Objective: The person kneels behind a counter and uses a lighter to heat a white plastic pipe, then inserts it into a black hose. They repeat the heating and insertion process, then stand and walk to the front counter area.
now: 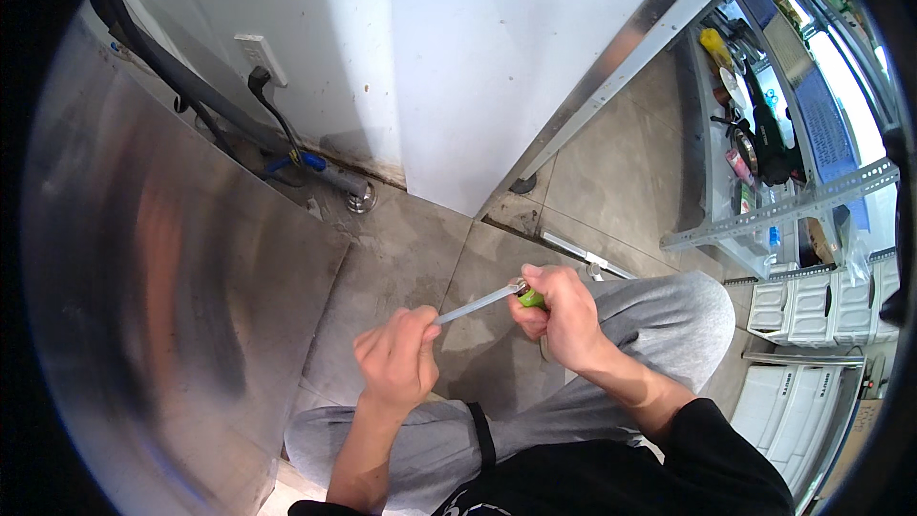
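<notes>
My left hand (399,359) is closed in a fist around one end of a thin, straight grey strip (476,305). The strip slants up to the right, and its far end meets the top of a green lighter (531,299). My right hand (564,317) wraps round that lighter, thumb at its metal head. No flame can be made out. Both hands are above the tiled floor (406,258), between my bent knees in grey trousers. My fingers hide the near end of the strip and most of the lighter's body.
A large shiny metal panel (181,296) fills the left side. Behind it, a grey pipe (330,175) and a black plug (258,82) run along the wall. A white panel (516,57) stands ahead. Metal shelving (793,205) and white drawers (812,311) stand at right.
</notes>
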Tool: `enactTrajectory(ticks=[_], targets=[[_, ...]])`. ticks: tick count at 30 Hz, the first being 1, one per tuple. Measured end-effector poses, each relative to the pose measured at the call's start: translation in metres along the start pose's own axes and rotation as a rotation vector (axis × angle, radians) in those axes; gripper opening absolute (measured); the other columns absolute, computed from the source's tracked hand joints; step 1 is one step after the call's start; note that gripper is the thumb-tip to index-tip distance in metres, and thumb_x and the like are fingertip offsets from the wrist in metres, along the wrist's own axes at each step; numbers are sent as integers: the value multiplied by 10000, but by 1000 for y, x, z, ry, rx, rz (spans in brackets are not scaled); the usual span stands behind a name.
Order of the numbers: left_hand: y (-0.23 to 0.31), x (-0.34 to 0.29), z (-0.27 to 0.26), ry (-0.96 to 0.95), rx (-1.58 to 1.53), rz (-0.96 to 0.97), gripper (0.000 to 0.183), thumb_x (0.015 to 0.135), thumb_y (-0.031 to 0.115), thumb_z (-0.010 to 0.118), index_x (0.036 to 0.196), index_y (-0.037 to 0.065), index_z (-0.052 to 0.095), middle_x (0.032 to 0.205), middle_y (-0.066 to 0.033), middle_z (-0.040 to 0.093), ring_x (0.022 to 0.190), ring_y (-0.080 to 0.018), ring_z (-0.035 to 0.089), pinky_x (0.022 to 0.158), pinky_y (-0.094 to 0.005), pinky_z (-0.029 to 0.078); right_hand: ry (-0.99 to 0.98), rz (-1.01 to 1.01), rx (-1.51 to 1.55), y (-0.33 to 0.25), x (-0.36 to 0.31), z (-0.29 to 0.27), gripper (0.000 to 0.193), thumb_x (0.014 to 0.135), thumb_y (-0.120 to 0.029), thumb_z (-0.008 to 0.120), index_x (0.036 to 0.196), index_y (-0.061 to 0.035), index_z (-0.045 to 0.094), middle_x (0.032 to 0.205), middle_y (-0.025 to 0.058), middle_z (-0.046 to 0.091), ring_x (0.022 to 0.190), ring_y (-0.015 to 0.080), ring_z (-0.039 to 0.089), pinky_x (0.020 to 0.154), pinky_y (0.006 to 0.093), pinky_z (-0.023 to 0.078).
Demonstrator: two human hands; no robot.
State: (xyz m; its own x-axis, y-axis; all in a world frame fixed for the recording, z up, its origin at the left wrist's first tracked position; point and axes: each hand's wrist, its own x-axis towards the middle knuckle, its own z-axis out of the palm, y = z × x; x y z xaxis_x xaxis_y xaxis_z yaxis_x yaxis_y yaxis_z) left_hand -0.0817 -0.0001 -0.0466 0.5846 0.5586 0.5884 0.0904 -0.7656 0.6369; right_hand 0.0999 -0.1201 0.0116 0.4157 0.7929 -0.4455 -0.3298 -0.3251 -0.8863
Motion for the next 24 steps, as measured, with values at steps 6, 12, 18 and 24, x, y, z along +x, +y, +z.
enactTrajectory(ticks=[6,12,18,24], targets=[[-4,1,-3,0,5,-12,28,941,55,677,939,29,665,668,-85,551,491,-246,535,468,-341,400,-27,-74,-91,-6,-1,1,502,1045,-373,451,636,-86,398,580,-31,338,538,96,282,517,313,232],[-9,0,-3,-22,22,10,33,944,68,677,930,41,663,654,-71,534,480,-234,521,459,-341,394,84,36,-60,-5,-1,5,516,1057,-346,455,625,-70,398,582,-17,375,565,107,331,553,330,271],[-16,-1,2,-22,0,8,30,928,66,686,927,47,663,652,-68,533,479,-233,519,457,-340,393,50,19,-214,-1,4,2,491,1045,-335,432,661,-30,419,588,26,395,560,142,365,564,354,305],[-19,-2,2,-40,6,-10,38,934,73,688,928,45,663,654,-73,534,480,-240,522,457,-343,390,71,42,-189,1,4,2,488,1045,-333,437,672,-19,456,591,25,425,564,138,380,566,343,317]])
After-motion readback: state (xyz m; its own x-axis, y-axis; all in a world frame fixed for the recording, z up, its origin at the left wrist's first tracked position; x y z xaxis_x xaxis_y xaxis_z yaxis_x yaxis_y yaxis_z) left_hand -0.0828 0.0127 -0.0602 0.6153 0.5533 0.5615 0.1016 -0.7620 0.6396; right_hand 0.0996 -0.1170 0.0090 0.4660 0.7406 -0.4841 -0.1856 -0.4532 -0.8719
